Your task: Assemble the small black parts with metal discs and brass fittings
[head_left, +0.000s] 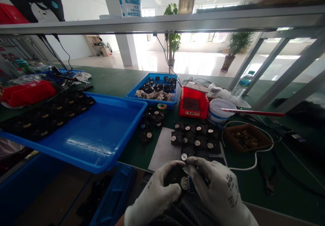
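**Both gloved hands close on one small black part at the bench edge**

The left hand (154, 193), in a white knit glove, and the right hand (215, 188), gloved the same with dark printed marks on its back, meet over the person's lap just short of the green-topped workbench (254, 185). Between them sits a small black plastic part with a round silver metal centre (181, 181). The left fingers curl under and around its left side while the right thumb and forefinger pinch near the metal disc. Both hands are closed on it, held close to the body and low, probably so the disc faces up toward the eyes and the grip stays steady.

Just beyond the fingertips lies a grey flat mat (162, 148) carrying a cluster of like black parts with silver centres (195, 139), laid face up within easy reach. Ahead and left of the left hand a large shallow blue plastic tray (101, 134) overhangs the bench edge. Farther out from the right hand stand a small red plastic bin (193, 102), a white round tub with a blue band (219, 112), and a brown cardboard box of small brass-coloured pieces (245, 138). A white cable (254, 158) loops past the right hand.
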